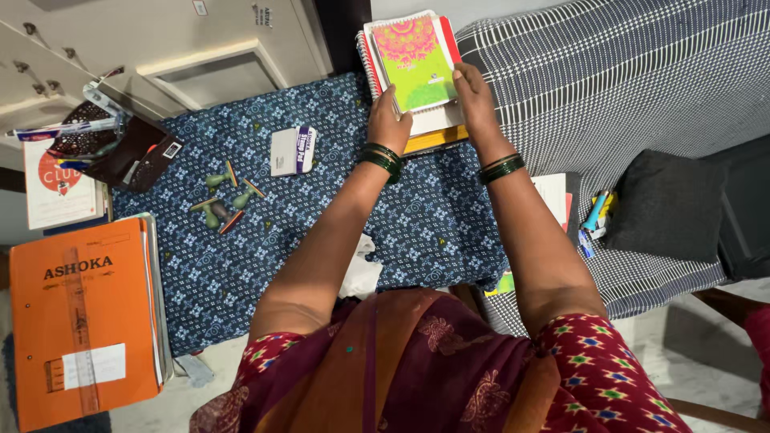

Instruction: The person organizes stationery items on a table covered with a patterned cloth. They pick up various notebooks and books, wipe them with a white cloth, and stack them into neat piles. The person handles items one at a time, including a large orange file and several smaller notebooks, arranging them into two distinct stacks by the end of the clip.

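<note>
Both hands (pixel 433 108) on a green-and-pink notebook (pixel 413 60) atop stacked books (pixel 429 132).

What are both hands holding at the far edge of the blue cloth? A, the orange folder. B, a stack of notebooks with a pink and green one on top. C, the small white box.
B: the left hand and right hand grip the sides of the stack of notebooks, pink and green cover on top.

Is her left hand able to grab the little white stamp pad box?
Probably yes. The left hand rests on the notebook stack, and only bare blue cloth lies between it and the stamp pad box.
</note>
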